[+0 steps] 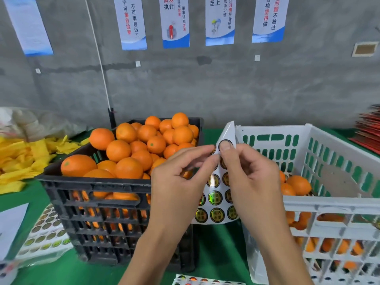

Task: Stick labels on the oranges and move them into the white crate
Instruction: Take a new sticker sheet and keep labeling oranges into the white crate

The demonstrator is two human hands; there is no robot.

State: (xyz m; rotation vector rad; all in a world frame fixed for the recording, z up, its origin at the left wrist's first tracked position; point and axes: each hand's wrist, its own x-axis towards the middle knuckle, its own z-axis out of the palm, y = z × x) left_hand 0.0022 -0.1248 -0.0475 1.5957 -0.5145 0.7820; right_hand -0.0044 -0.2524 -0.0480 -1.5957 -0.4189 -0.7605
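A black crate point(115, 202), heaped with unlabelled oranges point(131, 149), is set on the green table point(216, 243) to the left. The white crate point(337, 204) stands just beside it on the right, and a few oranges point(296, 185) are seen at its bottom. Between the two crates a sheet of round labels point(218, 194) is held up in the air.

The sheet is pinched near its top by the left hand point(181, 182), between thumb and forefinger. By the right hand point(248, 177) the upper corner is bent back, and the thumb is pressed on one label point(225, 145); the other fingers are curled in.

Several slips can be judged likely from here. If the label is lifted too fast, it may be creased or torn, or it may fold onto itself and be spoiled. If the sheet is gripped too loosely, it may be pulled out of the left hand. A label stuck to the thumb may also be hard to lay flat on a curved, dimpled peel, and an edge could be left lifting.
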